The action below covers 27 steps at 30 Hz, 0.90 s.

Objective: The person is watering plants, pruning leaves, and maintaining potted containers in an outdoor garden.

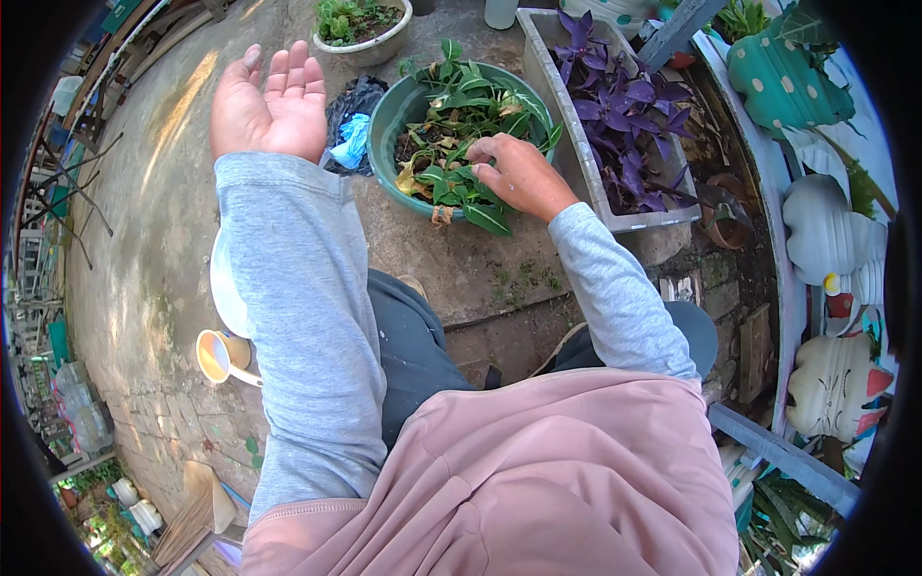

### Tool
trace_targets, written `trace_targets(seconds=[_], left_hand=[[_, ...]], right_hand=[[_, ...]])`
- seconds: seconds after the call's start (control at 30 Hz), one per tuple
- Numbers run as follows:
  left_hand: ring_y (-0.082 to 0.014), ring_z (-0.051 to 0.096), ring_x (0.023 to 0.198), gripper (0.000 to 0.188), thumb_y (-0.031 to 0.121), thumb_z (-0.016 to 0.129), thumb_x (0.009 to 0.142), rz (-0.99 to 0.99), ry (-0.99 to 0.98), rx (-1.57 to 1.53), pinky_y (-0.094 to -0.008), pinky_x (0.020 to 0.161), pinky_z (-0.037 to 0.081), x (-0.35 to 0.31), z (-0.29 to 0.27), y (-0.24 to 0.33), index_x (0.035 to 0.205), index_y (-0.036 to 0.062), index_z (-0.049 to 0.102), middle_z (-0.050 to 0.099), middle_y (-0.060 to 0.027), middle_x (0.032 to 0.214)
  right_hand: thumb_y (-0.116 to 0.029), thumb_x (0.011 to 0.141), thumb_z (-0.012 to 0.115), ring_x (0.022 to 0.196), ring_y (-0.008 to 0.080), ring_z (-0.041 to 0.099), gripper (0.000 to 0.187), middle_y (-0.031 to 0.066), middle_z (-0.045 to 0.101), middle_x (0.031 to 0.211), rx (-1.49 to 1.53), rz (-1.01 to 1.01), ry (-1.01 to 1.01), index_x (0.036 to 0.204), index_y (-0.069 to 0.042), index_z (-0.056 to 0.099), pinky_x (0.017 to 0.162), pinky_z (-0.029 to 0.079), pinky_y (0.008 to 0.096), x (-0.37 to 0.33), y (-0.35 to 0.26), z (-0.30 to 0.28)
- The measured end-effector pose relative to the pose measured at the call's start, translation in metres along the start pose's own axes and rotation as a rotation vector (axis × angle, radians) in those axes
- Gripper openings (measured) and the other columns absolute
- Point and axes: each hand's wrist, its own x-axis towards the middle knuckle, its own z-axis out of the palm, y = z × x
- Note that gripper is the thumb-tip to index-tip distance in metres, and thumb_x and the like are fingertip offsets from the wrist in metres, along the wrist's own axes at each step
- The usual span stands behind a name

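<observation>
My left hand (pixel 273 106) is raised with its palm up and fingers stretched, nothing visible in it. It is to the left of a round green pot (pixel 382 144) of leafy plants. Over the right part of that pot, my right hand (pixel 523 175) reaches in among the green leaves (pixel 449 182), its fingers curled and thumb near the index finger. Whatever lies between those fingertips is too small to make out. Yellowed, dry leaves (pixel 407 180) show between the green ones, above dark soil.
A grey rectangular planter (pixel 615 219) with purple-leaved plants (pixel 624 106) adjoins the pot on the right. Behind stands a pale bowl-shaped planter (pixel 375 48). A black plastic bag (pixel 355 101) with a blue piece (pixel 353 142) lies left of the pot. A yellow-and-white cup (pixel 221 355) is beside my left arm.
</observation>
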Motion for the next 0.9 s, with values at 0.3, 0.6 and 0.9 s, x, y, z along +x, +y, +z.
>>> trace_targets(seconds=[0.3, 0.6, 0.9], left_hand=[[-0.0244, 0.047, 0.101, 0.032, 0.007, 0.050, 0.082, -0.078, -0.043, -0.174, -0.0355, 0.084, 0.039, 0.019, -0.020, 0.015, 0.111, 0.0046, 0.037, 0.041, -0.0139, 0.108], [-0.0241, 0.046, 0.102, 0.030, 0.008, 0.048, 0.083, -0.131, -0.134, -0.186, -0.0337, 0.084, 0.041, 0.024, -0.027, 0.022, 0.110, 0.0015, 0.036, 0.040, -0.0153, 0.108], [-0.0247, 0.047, 0.100, 0.032, 0.008, 0.046, 0.084, -0.088, -0.159, -0.167, -0.0342, 0.083, 0.042, 0.019, -0.027, 0.025, 0.113, 0.0010, 0.035, 0.039, -0.0162, 0.109]], right_hand=[[-0.012, 0.079, 0.048, 0.097, 0.0323, 0.053, 0.018, 0.0169, 0.051, 0.100, -0.400, -0.085, -0.106, 0.086, -0.003, 0.062, 0.078, 0.045, 0.0431, 0.084, -0.001, 0.080], [-0.012, 0.075, 0.055, 0.087, 0.0350, 0.056, 0.016, 0.0191, 0.056, 0.099, -0.269, 0.136, -0.065, 0.080, 0.001, 0.063, 0.078, 0.045, 0.0407, 0.129, 0.012, 0.069], [-0.013, 0.075, 0.057, 0.084, 0.0296, 0.057, 0.011, 0.0127, 0.055, 0.086, -0.856, -0.002, 0.177, 0.080, -0.003, 0.058, 0.068, 0.049, 0.0384, 0.077, 0.034, 0.000]])
